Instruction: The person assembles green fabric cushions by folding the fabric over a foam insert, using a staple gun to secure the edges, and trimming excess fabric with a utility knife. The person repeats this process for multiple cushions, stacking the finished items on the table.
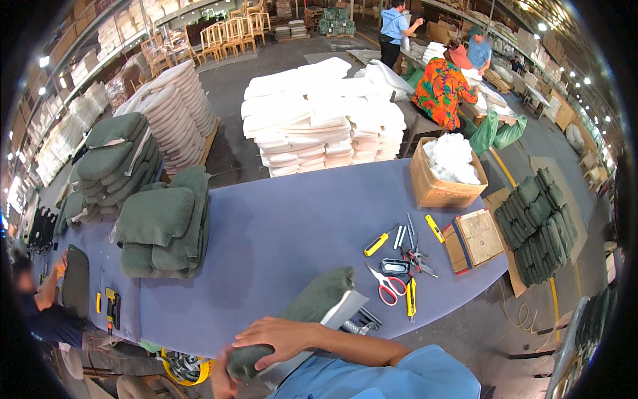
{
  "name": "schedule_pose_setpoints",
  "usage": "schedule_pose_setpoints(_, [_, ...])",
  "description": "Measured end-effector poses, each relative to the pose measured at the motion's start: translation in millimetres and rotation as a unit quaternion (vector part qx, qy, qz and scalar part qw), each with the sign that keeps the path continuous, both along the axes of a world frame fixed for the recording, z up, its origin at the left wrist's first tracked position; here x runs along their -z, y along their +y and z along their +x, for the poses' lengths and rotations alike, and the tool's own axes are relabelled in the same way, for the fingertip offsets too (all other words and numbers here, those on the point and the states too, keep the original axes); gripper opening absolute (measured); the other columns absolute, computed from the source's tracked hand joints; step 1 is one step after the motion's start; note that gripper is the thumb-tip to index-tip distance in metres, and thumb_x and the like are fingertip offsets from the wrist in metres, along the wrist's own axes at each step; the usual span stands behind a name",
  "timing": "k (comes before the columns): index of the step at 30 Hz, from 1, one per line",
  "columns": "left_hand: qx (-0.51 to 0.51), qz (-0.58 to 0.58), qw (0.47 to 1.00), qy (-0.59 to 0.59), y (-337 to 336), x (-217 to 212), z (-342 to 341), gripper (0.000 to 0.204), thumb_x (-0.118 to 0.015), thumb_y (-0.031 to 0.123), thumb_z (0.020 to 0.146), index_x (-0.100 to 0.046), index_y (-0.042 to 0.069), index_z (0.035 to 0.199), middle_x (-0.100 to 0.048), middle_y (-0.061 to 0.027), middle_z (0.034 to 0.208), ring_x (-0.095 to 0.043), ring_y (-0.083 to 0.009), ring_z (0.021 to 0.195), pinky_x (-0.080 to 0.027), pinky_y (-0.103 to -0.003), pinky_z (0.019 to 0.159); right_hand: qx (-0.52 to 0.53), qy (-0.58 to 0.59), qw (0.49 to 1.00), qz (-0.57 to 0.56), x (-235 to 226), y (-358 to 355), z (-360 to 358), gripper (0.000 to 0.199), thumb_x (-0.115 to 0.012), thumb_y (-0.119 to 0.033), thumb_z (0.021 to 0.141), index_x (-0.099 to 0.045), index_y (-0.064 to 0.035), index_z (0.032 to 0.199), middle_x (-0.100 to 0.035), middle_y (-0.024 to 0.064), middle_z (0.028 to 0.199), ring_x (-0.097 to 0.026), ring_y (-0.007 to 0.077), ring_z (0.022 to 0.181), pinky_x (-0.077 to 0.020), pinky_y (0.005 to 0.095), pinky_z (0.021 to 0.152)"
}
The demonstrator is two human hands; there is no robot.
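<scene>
A dark green padded cushion [318,298] with a pale stiff board along its near side lies slantwise at the table's front edge, against my body. My right hand [279,339] reaches over its near end, fingers bent round the green fabric. At that same end, my left hand [223,374] is closed on the cushion's edge; it is slightly blurred and partly hidden. A grey metal tool [359,324] sits just right of the board, partly covered. Beyond it lie red-handled scissors [391,284] and a yellow utility knife [411,298].
The blue-covered table [266,233] also bears pliers [417,259], a yellow screwdriver [377,246], a carton of white stuffing [448,173] and piled green cushions [159,223]. White pads [312,120] are stacked behind. A co-worker [36,299] handles a green panel at left; a yellow bucket [189,372] stands below.
</scene>
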State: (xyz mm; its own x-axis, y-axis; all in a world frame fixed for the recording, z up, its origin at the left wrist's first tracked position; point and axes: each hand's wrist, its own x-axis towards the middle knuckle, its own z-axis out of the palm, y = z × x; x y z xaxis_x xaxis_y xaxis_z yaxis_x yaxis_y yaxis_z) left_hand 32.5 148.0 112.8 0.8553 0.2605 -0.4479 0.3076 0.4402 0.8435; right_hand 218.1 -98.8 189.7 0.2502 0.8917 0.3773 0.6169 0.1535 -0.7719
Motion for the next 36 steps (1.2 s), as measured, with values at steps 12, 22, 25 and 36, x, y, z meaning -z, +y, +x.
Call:
schedule_pose_setpoints(12, [-0.028, 0.270, 0.908, -0.320, -141, -117, 184, 0.054, -0.050, 0.033, 0.108, -0.041, 0.001, 0.152, -0.034, -0.0165, 0.164, -0.040, -0.0281, 0.146, -0.037, -0.040, 0.116, 0.294, 0.177, 0.937, 0.068, -22, -72, 45, 0.055, -0.052, -0.040, 0.106, -0.050, -0.0103, 0.152, -0.052, 0.0164, 0.154, -0.049, 0.0353, 0.142, -0.0372, 0.0429, 0.118])
schedule_pose_setpoints(22, [0.115, 0.250, 0.874, -0.401, -152, -77, 231, 0.065, -0.042, 0.039, 0.111, -0.023, 0.004, 0.162, -0.032, -0.0179, 0.162, -0.036, -0.0288, 0.148, -0.035, -0.041, 0.119, 0.293, 0.009, 0.931, 0.219, -67, -56, 58, 0.063, -0.039, -0.036, 0.110, -0.026, -0.0036, 0.162, -0.022, 0.0167, 0.171, -0.017, 0.0345, 0.158, -0.0171, 0.0428, 0.127])
schedule_pose_setpoints(25, [0.064, 0.327, 0.835, -0.438, -166, -153, 213, 0.061, -0.044, 0.039, 0.110, -0.034, 0.001, 0.157, -0.047, -0.0162, 0.153, -0.049, -0.0262, 0.138, -0.039, -0.040, 0.116, 0.279, 0.057, 0.915, 0.287, -92, -49, 46, 0.080, -0.046, -0.042, 0.107, -0.011, 0.0025, 0.164, -0.011, 0.0227, 0.171, -0.011, 0.0363, 0.159, -0.0126, 0.0445, 0.128])
schedule_pose_setpoints(36, [0.061, 0.288, 0.916, -0.272, -129, -142, 190, 0.055, -0.037, 0.032, 0.113, -0.040, -0.002, 0.155, -0.049, -0.0211, 0.153, -0.049, -0.0273, 0.140, -0.038, -0.036, 0.115, 0.331, 0.132, 0.916, 0.187, -57, -20, 25, 0.113, -0.079, -0.017, 0.082, -0.002, 0.0069, 0.162, -0.026, 0.0317, 0.163, -0.034, 0.0428, 0.150, -0.0367, 0.0432, 0.118])
